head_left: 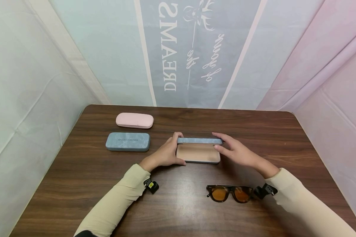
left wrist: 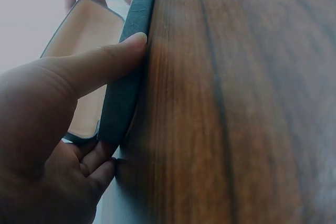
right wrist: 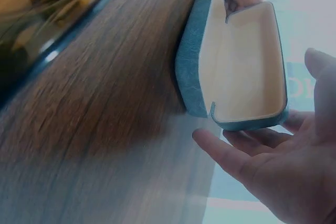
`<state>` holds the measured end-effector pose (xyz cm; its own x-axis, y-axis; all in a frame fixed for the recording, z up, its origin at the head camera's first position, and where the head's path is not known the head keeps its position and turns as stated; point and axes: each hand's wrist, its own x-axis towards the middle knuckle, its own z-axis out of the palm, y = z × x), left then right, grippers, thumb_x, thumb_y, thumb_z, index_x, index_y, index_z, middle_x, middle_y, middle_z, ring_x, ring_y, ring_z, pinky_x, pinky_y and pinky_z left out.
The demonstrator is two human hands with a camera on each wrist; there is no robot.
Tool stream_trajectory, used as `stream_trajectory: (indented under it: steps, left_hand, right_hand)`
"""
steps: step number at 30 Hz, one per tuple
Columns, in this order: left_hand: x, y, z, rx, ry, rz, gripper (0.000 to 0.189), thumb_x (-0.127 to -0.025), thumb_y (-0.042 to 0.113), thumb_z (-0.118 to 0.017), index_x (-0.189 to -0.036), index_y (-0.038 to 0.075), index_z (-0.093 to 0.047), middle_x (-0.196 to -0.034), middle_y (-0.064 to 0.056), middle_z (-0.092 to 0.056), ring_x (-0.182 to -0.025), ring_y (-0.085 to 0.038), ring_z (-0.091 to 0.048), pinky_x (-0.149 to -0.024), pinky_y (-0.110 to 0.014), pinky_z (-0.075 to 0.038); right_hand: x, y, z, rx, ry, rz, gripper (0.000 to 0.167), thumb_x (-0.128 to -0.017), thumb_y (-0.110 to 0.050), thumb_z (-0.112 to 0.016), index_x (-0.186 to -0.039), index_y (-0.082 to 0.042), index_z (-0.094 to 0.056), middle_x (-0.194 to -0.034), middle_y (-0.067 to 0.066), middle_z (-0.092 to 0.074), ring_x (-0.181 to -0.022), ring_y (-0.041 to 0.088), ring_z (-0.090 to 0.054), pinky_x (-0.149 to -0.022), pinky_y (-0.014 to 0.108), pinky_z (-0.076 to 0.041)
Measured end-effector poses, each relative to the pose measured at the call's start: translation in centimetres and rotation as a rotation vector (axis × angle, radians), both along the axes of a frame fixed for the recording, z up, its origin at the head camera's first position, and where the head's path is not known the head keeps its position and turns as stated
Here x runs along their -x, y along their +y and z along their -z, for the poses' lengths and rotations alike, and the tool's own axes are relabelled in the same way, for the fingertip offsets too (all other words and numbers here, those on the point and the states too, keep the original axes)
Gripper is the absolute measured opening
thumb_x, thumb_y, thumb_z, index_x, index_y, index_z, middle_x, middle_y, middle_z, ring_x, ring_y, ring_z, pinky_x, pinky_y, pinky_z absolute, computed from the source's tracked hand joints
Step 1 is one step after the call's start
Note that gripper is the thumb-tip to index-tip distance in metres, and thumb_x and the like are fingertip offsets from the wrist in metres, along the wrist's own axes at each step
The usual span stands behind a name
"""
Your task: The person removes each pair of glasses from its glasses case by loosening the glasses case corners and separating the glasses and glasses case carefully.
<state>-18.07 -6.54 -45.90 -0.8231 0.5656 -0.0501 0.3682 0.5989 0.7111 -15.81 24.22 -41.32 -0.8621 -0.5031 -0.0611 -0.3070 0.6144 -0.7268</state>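
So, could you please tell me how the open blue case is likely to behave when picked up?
The open blue case probably keeps its shape, since its walls look straight and firm. It seems likely light for its size, being a hollow shell with nothing inside. The raised lid may swing if only one half is held.

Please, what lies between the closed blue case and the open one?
The left hand, holding the open case, and some bare table show there in the head view.

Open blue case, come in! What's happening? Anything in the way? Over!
Left hand grips open blue case, left end. Right hand at right end. Pale lining showing. Sunglasses lie apart, not blocking.
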Motion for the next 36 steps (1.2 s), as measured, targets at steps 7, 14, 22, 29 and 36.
stream_trajectory:
  steps: [7, 14, 22, 29, 36]
  left_hand:
    - [0.0, 0.0, 0.1, 0.01, 0.003, 0.003, 0.092, -0.077, 0.027, -0.093, -0.137, 0.015, -0.024, -0.139, -0.021, -0.047, -0.127, -0.029, -0.046, -0.1, -0.045, -0.045]
    - [0.0, 0.0, -0.1, 0.016, -0.004, -0.002, 0.092, -0.077, 0.025, -0.092, -0.138, 0.015, -0.024, -0.139, -0.021, -0.047, -0.128, -0.029, -0.046, -0.101, -0.045, -0.045]
    - [-0.1, 0.1, -0.2, 0.014, -0.021, -0.003, 0.091, -0.078, 0.022, -0.091, -0.138, 0.015, -0.023, -0.137, -0.022, -0.047, -0.128, -0.029, -0.045, -0.102, -0.045, -0.044]
    - [0.1, 0.0, -0.1, 0.013, -0.02, 0.0, 0.091, -0.077, 0.018, -0.091, -0.137, 0.015, -0.022, -0.133, -0.021, -0.049, -0.125, -0.029, -0.045, -0.101, -0.045, -0.044]
    - [0.4, -0.2, -0.1, -0.022, 0.0, 0.062, 0.092, -0.072, 0.005, -0.087, -0.135, 0.012, -0.021, -0.129, -0.018, -0.048, -0.123, -0.03, -0.042, -0.104, -0.043, -0.041]
  right_hand:
    - [0.2, -0.2, 0.1, 0.036, -0.063, 0.026, 0.056, -0.11, -0.032, -0.047, -0.156, -0.004, -0.035, -0.158, 0.024, -0.037, -0.143, 0.043, -0.037, -0.109, 0.064, -0.034]
    - [0.6, -0.5, 0.6, 0.107, -0.152, 0.059, 0.053, -0.112, -0.034, -0.039, -0.154, -0.001, -0.038, -0.151, 0.028, -0.043, -0.135, 0.043, -0.047, -0.104, 0.057, -0.045]
    - [0.9, -0.6, 0.8, 0.155, -0.194, 0.071, 0.052, -0.113, -0.034, -0.035, -0.152, 0.0, -0.04, -0.152, 0.028, -0.041, -0.138, 0.044, -0.044, -0.103, 0.056, -0.046]
    - [1.0, -0.7, 0.7, 0.155, -0.204, 0.062, 0.05, -0.113, -0.032, -0.036, -0.149, 0.001, -0.043, -0.146, 0.027, -0.047, -0.136, 0.043, -0.047, -0.102, 0.055, -0.047]
    - [1.2, -0.7, 0.5, 0.15, -0.229, 0.065, 0.049, -0.113, -0.031, -0.036, -0.15, 0.0, -0.043, -0.147, 0.027, -0.046, -0.136, 0.043, -0.047, -0.102, 0.054, -0.048]
